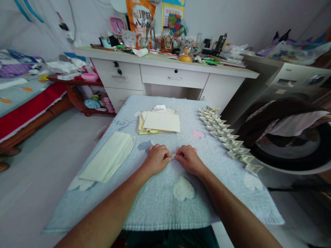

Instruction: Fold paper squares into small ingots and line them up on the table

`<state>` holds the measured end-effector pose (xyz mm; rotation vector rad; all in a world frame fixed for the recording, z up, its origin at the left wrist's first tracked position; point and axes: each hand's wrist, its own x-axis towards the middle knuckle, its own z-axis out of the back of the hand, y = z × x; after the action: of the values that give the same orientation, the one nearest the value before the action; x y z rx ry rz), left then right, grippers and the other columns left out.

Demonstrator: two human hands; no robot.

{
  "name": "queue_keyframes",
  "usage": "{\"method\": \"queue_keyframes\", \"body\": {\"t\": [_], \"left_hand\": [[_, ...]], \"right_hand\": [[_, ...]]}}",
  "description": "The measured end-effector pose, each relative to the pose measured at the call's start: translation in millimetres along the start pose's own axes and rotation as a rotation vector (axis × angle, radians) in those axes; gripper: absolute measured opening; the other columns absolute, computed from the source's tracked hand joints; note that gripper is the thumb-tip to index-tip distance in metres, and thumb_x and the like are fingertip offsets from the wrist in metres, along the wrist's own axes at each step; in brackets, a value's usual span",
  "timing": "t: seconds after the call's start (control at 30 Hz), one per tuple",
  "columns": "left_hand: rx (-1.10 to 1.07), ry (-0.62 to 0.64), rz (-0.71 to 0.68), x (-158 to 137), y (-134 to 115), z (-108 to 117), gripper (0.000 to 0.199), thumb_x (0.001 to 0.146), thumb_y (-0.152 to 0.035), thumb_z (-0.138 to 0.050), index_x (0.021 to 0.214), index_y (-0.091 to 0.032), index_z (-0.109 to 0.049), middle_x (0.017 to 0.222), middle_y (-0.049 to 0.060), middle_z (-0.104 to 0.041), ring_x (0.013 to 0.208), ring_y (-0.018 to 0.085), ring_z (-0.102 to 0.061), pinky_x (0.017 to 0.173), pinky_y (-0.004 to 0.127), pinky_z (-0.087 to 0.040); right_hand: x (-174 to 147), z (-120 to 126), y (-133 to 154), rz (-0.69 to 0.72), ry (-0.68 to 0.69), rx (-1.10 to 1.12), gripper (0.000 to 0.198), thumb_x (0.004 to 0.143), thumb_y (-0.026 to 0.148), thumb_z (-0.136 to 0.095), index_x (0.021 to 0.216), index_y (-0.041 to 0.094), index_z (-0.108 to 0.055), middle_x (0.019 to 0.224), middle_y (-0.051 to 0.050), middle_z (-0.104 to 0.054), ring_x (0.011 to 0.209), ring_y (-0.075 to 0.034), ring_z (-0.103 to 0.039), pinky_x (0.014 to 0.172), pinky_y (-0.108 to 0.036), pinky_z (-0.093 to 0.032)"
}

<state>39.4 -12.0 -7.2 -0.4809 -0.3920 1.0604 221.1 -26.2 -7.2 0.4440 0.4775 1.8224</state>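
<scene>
My left hand [158, 158] and my right hand [188, 158] meet over the middle of the cloth-covered table. Between their pinched fingertips is a small pale folded paper [173, 157], mostly hidden by the fingers. Beyond the hands lies a stack of cream and yellow paper sheets [161, 121], with a crumpled white piece [159, 107] behind it. To the left rests a pile of pale green paper [108, 156]. Along the right side runs a row of folded paper pieces [223, 132] with pointed ends, several of them set close together.
A light blue cloth [155, 203] with heart patterns covers the table. Behind it stands a white desk [170, 70] crowded with jars, bags and a pink clock [117, 26]. At the right is a washing machine [297, 137] with its door open; a bed [28, 100] is at the left.
</scene>
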Motion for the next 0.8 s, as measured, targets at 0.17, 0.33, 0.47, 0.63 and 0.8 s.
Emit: {"method": "queue_keyframes", "body": {"t": [0.17, 0.33, 0.47, 0.63, 0.8], "left_hand": [[-0.012, 0.000, 0.036, -0.1, 0.1, -0.3, 0.010, 0.077, -0.023, -0.059, 0.069, -0.022, -0.066, 0.078, 0.001, -0.066, 0.088, 0.020, -0.054, 0.083, 0.037, -0.031], [0.015, -0.018, 0.051, -0.6, -1.5, 0.6, 0.016, 0.079, -0.027, -0.057, 0.069, -0.022, -0.068, 0.076, 0.001, -0.065, 0.086, 0.020, -0.053, 0.084, 0.038, -0.029], [0.033, -0.013, 0.073, 1.1, -4.5, -0.1, 0.014, 0.077, -0.023, -0.058, 0.067, -0.021, -0.067, 0.076, 0.001, -0.065, 0.086, 0.020, -0.053, 0.082, 0.038, -0.030], [0.059, -0.033, 0.088, 2.8, -2.9, -4.1, 0.013, 0.076, -0.022, -0.059, 0.064, -0.021, -0.065, 0.076, 0.001, -0.065, 0.085, 0.021, -0.052, 0.080, 0.037, -0.030], [0.095, -0.049, 0.072, 1.6, -1.3, -7.7, 0.012, 0.078, -0.023, -0.060, 0.066, -0.021, -0.063, 0.077, 0.002, -0.064, 0.085, 0.021, -0.051, 0.079, 0.037, -0.030]], "right_hand": [[1.2, -0.9, 0.7, -0.022, -0.001, -0.010, 0.013, 0.085, 0.027, -0.062, 0.077, 0.018, -0.064, 0.080, -0.002, -0.062, 0.083, -0.017, -0.050, 0.076, -0.031, -0.028], [2.2, -1.5, -0.5, -0.016, -0.001, -0.012, 0.013, 0.085, 0.028, -0.063, 0.077, 0.018, -0.064, 0.078, -0.002, -0.062, 0.082, -0.017, -0.050, 0.075, -0.030, -0.028], [2.8, -1.6, -1.3, -0.022, 0.000, -0.001, 0.012, 0.084, 0.027, -0.064, 0.077, 0.018, -0.064, 0.077, -0.001, -0.062, 0.082, -0.017, -0.050, 0.076, -0.031, -0.028], [3.5, -1.7, -0.6, -0.039, -0.007, 0.001, 0.012, 0.084, 0.026, -0.063, 0.076, 0.018, -0.064, 0.077, -0.001, -0.062, 0.082, -0.017, -0.050, 0.076, -0.031, -0.028], [2.5, -3.6, 0.6, -0.053, -0.040, -0.024, 0.012, 0.083, 0.028, -0.064, 0.076, 0.018, -0.061, 0.080, -0.002, -0.060, 0.081, -0.017, -0.050, 0.075, -0.031, -0.029]]}}
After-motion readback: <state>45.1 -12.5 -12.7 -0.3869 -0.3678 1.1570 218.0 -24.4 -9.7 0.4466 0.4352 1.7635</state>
